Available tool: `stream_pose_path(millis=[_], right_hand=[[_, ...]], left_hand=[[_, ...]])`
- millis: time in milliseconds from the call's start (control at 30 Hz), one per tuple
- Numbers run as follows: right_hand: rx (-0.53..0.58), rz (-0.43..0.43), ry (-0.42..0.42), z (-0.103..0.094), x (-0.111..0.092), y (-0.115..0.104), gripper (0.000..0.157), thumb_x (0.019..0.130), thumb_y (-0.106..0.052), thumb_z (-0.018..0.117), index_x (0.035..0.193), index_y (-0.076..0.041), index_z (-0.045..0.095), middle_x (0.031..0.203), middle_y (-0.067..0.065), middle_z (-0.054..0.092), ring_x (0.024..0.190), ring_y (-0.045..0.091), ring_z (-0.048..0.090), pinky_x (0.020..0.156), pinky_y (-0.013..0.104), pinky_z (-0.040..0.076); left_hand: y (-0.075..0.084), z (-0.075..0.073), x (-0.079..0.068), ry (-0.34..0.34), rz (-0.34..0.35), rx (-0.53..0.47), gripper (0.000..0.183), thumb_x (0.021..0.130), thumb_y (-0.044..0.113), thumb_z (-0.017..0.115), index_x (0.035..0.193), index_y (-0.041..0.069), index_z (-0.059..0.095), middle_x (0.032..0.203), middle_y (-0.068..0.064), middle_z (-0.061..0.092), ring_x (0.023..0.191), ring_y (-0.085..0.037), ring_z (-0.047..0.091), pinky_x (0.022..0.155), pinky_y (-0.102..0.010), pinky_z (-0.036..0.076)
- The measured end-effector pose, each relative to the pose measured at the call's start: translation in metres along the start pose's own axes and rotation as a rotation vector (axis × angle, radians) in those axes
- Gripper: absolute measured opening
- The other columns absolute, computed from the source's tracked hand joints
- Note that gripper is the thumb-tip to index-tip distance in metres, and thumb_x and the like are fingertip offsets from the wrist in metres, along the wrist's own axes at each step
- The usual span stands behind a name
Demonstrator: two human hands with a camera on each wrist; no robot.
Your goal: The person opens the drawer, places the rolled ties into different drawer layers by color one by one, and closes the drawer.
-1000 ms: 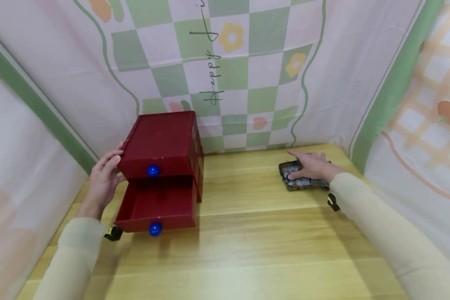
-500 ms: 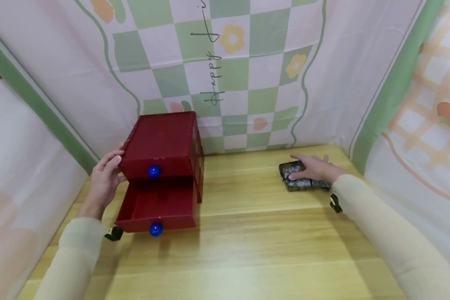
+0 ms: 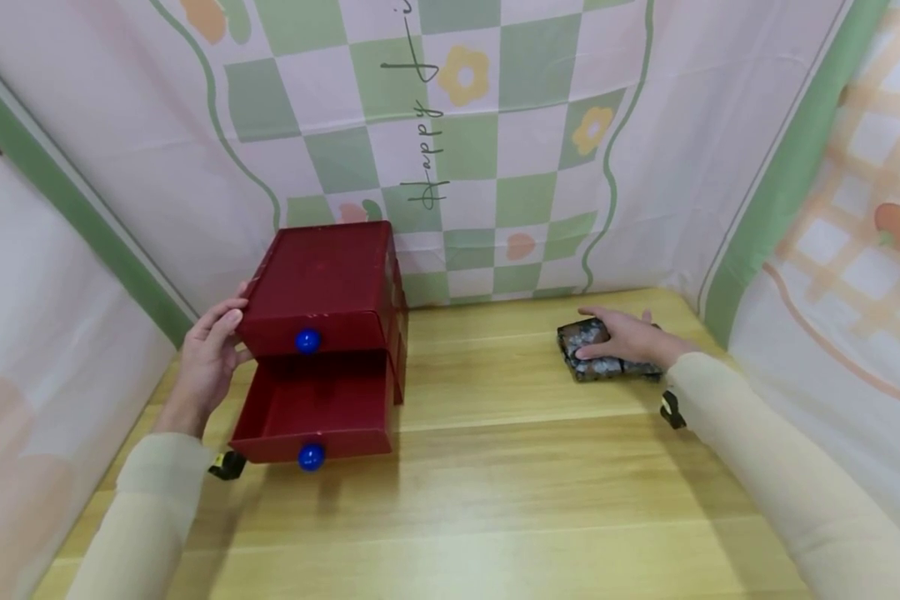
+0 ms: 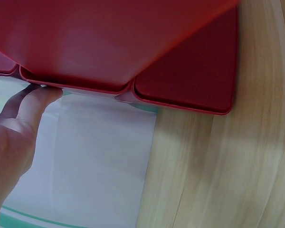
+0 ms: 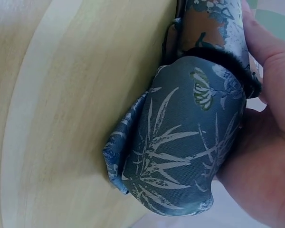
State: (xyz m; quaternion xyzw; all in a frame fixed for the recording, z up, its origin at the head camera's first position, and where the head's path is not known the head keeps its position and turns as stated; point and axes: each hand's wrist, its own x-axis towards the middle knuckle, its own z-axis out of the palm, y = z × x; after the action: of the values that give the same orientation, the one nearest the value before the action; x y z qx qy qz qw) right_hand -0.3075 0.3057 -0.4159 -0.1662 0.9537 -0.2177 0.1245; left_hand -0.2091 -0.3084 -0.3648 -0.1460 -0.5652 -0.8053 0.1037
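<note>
A dark red two-drawer cabinet (image 3: 330, 271) stands at the left with its upper drawer closed. Its lower drawer (image 3: 311, 446) is pulled out, and the part of its inside that shows holds nothing. My left hand (image 3: 206, 362) rests against the cabinet's left side, thumb near the front edge; fingers (image 4: 33, 102) touch the side wall in the left wrist view. At the right, my right hand (image 3: 630, 340) lies over a patterned fabric pouch (image 3: 607, 367), thumb on top. Bamboo leaves, a butterfly and a dark band show on the pouch in the right wrist view.
Each drawer has a round blue knob (image 3: 307, 341). The wooden table (image 3: 487, 467) runs between the cabinet and the pouch. Printed cloth (image 3: 472, 150) hangs at the back and along both sides.
My right hand shifts very slightly over the pouch, its index finger moving a little to the right. The left hand, cabinet and open drawer stay where they were.
</note>
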Motion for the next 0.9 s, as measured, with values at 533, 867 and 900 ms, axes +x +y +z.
stream_pose_path(millis=[533,867,900], right_hand=[[0.001,-0.155,0.108,0.0075,0.0008,-0.0048,0.071,0.09,-0.031,0.08,0.146,-0.008,0.043,0.153,0.024,0.039,0.141,0.049,0.032,0.096,0.087,-0.001],[0.051,-0.175,0.116,0.0083,0.0004,-0.0075,0.079,0.089,-0.027,0.081,0.152,-0.008,0.036,0.157,0.023,0.033,0.143,0.05,0.027,0.096,0.088,-0.001],[0.059,-0.175,0.114,0.0078,0.0009,-0.0078,0.082,0.089,-0.028,0.081,0.153,-0.008,0.034,0.158,0.023,0.032,0.144,0.05,0.026,0.096,0.088,0.0]], left_hand=[[0.0024,-0.0004,-0.0007,-0.026,-0.016,-0.014,0.022,0.107,0.013,0.052,0.118,0.01,0.071,0.161,-0.001,0.039,0.104,-0.017,0.067,0.074,-0.033,0.06],[0.0016,0.0,-0.0009,-0.029,-0.009,-0.011,0.022,0.107,0.013,0.052,0.118,0.01,0.071,0.159,-0.001,0.041,0.105,-0.017,0.067,0.074,-0.033,0.06],[0.0014,0.0002,-0.001,-0.029,-0.009,-0.009,0.022,0.107,0.013,0.052,0.118,0.01,0.071,0.159,0.0,0.042,0.105,-0.017,0.067,0.075,-0.033,0.06]])
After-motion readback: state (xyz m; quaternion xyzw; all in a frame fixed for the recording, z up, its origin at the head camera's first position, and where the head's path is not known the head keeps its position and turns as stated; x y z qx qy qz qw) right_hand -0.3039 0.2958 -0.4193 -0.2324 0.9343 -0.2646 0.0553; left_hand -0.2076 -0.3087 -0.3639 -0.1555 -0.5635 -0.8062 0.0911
